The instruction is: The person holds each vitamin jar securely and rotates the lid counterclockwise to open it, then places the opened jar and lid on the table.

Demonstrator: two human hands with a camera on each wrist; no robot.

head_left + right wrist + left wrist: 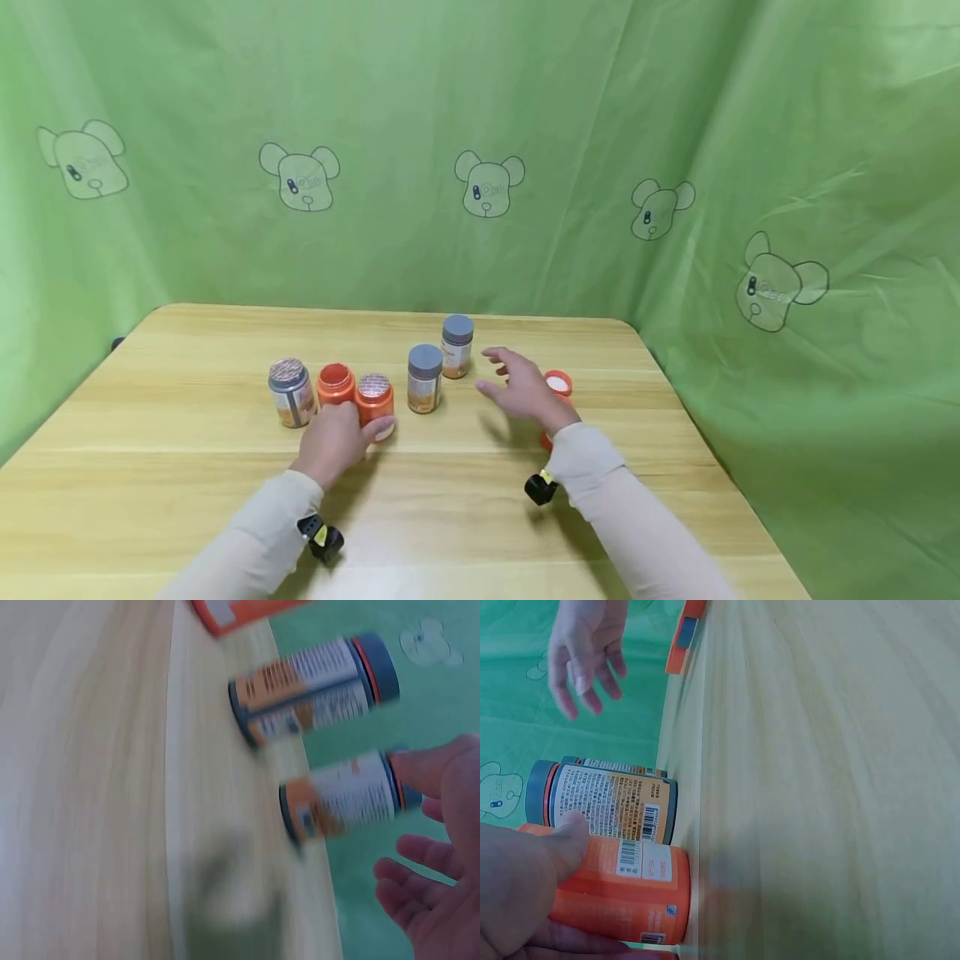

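Observation:
My left hand (335, 442) grips an orange jar (375, 406) with a silver patterned top, thumb on its right side and fingers on its left. The left wrist view shows the same orange jar (622, 900) upright, its base at the tabletop. Just left of it stands a second orange jar (336, 382), partly behind the hand. My right hand (525, 392) hovers with fingers spread and nothing in them, right of two grey-lidded jars. The farther grey-lidded jar (457, 346) is nearest to it; the nearer grey-lidded jar (424, 379) stands between both hands.
A grey jar (292, 393) with a silver patterned top stands left of the orange ones. Orange lids (558, 382) lie at the right, partly hidden by my right wrist. A green curtain (390, 250) hangs behind the wooden table (180, 475).

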